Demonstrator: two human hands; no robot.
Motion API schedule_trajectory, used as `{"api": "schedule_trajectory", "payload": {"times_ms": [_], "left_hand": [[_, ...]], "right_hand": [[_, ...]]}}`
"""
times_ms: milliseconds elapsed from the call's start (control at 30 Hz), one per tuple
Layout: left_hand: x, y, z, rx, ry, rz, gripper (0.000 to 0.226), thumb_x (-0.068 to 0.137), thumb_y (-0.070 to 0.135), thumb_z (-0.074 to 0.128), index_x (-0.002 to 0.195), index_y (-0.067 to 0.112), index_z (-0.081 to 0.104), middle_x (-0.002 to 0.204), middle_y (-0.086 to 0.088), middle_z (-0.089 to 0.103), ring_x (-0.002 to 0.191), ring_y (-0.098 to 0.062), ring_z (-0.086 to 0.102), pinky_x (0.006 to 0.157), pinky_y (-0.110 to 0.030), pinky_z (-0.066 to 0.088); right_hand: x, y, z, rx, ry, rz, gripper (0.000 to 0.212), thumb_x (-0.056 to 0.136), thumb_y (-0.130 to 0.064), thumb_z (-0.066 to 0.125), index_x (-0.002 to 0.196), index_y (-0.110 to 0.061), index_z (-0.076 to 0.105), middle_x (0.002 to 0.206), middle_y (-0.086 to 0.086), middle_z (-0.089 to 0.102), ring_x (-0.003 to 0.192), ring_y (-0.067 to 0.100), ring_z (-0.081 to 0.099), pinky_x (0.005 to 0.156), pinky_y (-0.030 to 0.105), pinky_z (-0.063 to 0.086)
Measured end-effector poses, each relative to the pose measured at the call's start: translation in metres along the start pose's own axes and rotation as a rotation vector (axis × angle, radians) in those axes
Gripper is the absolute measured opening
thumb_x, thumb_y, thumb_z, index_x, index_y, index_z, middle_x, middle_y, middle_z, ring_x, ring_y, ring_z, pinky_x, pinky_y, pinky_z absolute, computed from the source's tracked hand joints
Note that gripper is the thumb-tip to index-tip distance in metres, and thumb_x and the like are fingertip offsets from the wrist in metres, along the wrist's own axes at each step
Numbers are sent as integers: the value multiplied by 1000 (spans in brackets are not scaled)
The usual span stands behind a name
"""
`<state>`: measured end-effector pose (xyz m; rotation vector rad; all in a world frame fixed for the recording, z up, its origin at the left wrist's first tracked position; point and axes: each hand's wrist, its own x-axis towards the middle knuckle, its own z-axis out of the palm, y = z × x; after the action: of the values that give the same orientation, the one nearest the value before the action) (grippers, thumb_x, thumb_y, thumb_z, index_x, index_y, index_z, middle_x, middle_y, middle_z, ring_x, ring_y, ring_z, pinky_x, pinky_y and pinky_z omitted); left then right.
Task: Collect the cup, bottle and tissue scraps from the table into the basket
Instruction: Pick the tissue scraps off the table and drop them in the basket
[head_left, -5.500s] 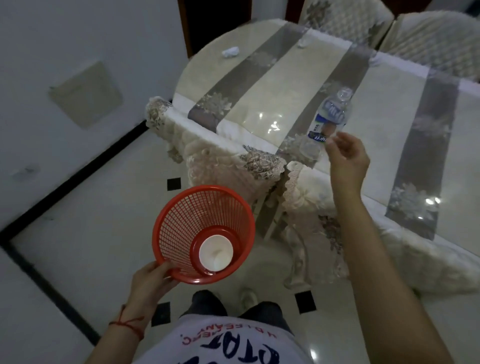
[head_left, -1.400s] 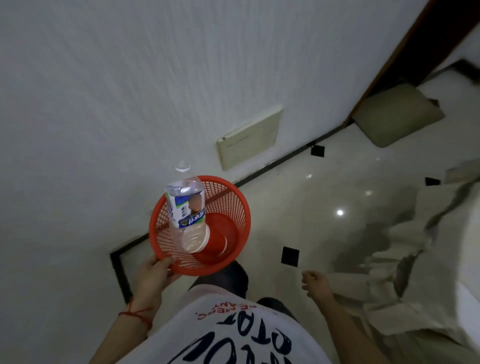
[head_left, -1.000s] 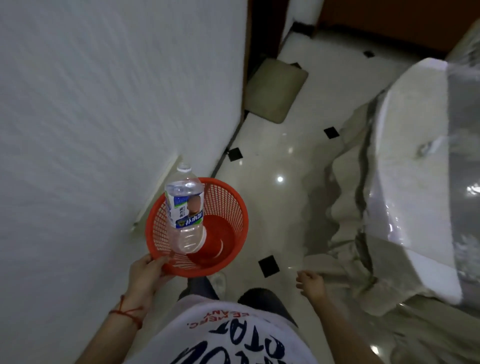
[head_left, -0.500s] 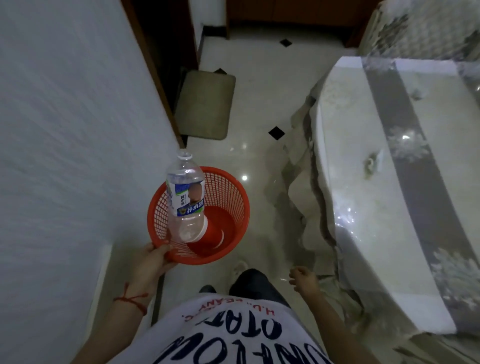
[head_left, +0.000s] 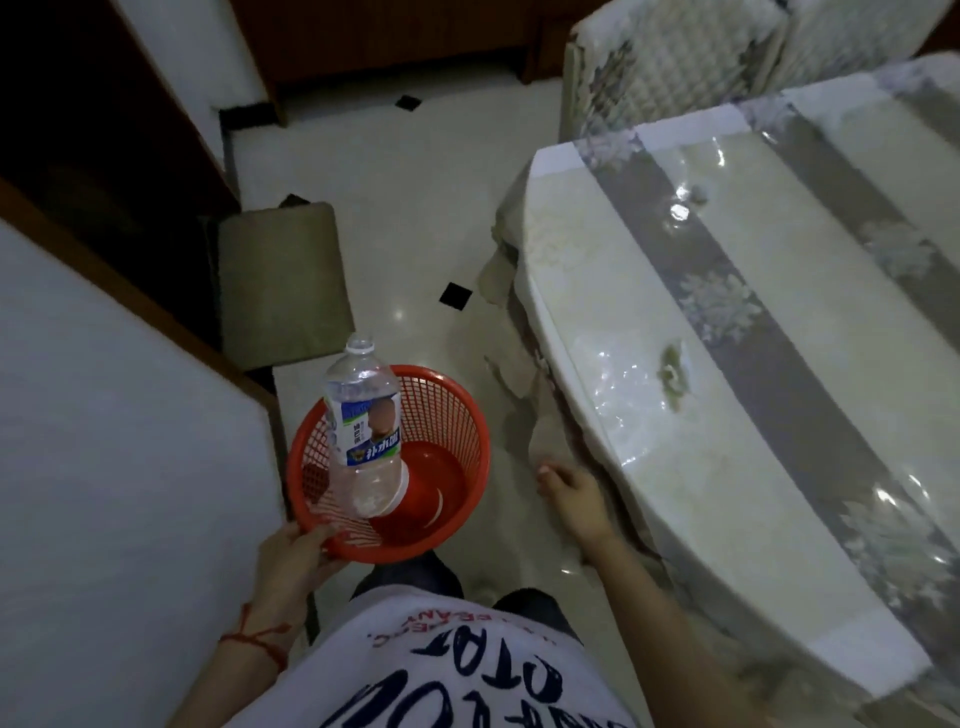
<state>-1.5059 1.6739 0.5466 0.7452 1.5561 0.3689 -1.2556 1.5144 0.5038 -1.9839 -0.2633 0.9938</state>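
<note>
Pale glossy floor tiles (head_left: 415, 208) with small black insets fill the middle of the view, with a white wall (head_left: 104, 467) at the left and a grey mat (head_left: 280, 280) laid beyond it. At near left, the red basket (head_left: 457, 431) is gripped by the left hand (head_left: 291, 556), whose fingers are clamped on its near rim. Inside the basket, the clear bottle (head_left: 363, 415) is stood upright in the white cup (head_left: 400, 488). Further right, the right hand (head_left: 571, 493) is held loosely curled and empty beside the counter (head_left: 675, 493). A tissue scrap (head_left: 672, 371) is seen on the counter's cloth, and another (head_left: 701, 195) far off.
</note>
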Motion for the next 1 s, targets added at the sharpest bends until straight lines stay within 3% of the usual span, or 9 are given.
{"api": "schedule_trajectory", "payload": {"times_ms": [133,267,333,467,567,733,833,900,1000], "left_hand": [[34,48,15,114,-109,21,28,81,-2,59,108,5,60,88,-8,64,76,-21,60,57,-28,50],[57,85,35,195,-159,70,25,81,-4,58,104,3,59,90,-9,64,76,-21,60,47,-25,54],[64,95,47,212,-191,72,23,81,-5,57,102,4,58,87,-8,63,75,-21,60,46,-23,54],[73,103,67,269,-255,69,24,80,-4,58,102,6,60,94,-13,65,78,-25,63,73,-36,52],[74,104,82,302,-287,69,22,81,-3,58,101,5,60,92,-13,66,79,-26,64,74,-36,51],[70,103,98,341,-288,75,13,82,-3,56,86,8,62,81,-8,66,74,-24,64,49,-25,55],[68,102,101,344,-277,78,16,82,-4,56,81,12,62,81,-8,66,73,-24,64,47,-22,55],[69,102,101,347,-263,78,18,83,-3,56,79,13,61,80,-7,66,73,-23,64,52,-26,54],[71,102,99,332,-246,75,19,83,-3,56,77,15,60,79,-7,65,73,-23,64,58,-29,51]], "right_hand": [[1,-43,-6,139,193,-124,19,90,-17,55,103,-10,67,97,7,69,94,22,64,85,33,51],[14,-82,-32,170,521,-160,14,86,-20,60,97,-18,68,91,-3,70,80,6,63,71,7,47],[24,-93,-46,103,671,-158,20,86,-20,58,104,-16,66,103,0,68,86,5,61,74,5,44],[54,-97,-73,-235,890,-85,37,87,-17,55,122,-7,55,131,14,53,122,28,47,100,34,38],[75,-93,-92,-396,857,87,49,88,-21,53,135,-9,43,145,13,40,133,31,36,105,44,33],[92,-78,-97,-497,714,127,41,89,-17,48,128,-8,48,132,16,47,120,34,43,90,43,42],[95,-77,-99,-366,686,139,24,89,-25,49,96,-7,62,104,17,56,95,34,53,67,33,42],[94,-85,-97,-238,676,102,31,89,-33,48,70,-9,53,73,8,53,72,29,50,52,29,33],[83,-106,-75,-159,644,-66,21,87,-25,52,73,-9,55,66,-1,52,66,20,50,56,24,35]]}}
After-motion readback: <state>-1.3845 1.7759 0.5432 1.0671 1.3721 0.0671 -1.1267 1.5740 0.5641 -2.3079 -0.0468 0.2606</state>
